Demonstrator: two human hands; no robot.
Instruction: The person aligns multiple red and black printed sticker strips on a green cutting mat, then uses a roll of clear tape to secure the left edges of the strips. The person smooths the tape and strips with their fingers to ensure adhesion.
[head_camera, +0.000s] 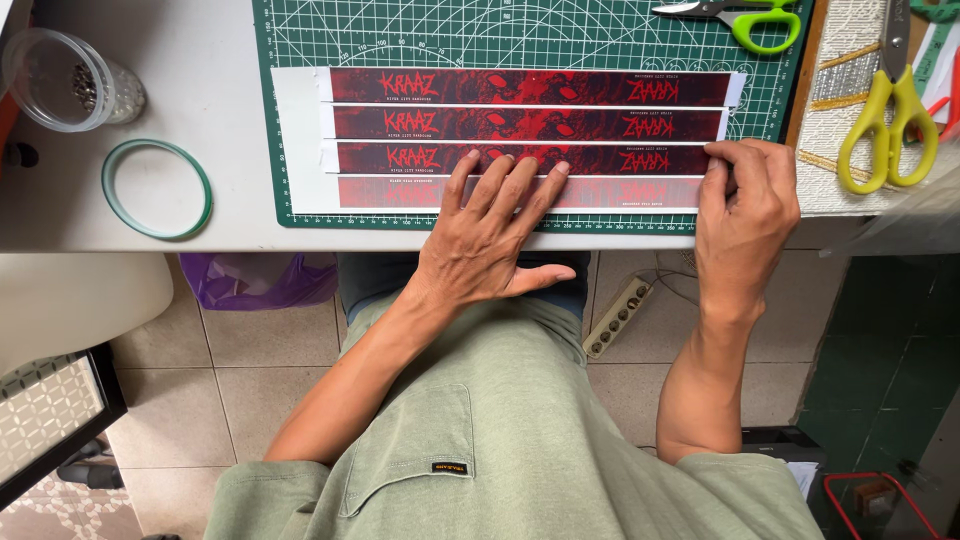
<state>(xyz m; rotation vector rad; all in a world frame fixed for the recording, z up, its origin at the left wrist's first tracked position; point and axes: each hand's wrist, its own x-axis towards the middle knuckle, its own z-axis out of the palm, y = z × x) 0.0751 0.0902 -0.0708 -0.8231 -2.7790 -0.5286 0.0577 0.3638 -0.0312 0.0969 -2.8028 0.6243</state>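
Observation:
Several long dark red printed strips lie side by side on a white backing sheet on a green cutting mat. The nearest strip looks paler, as if covered by a film. My left hand lies flat with fingers spread, pressing on the middle of the nearest strips. My right hand rests at the strips' right end, fingers curled, fingertips pressing down on the ends of the lower strips. Neither hand holds a tool.
Green-handled scissors lie at the mat's top right; yellow-handled scissors rest further right on a textured board. A green-rimmed ring and a clear plastic cup sit at left on the white table. A power strip lies on the tiled floor.

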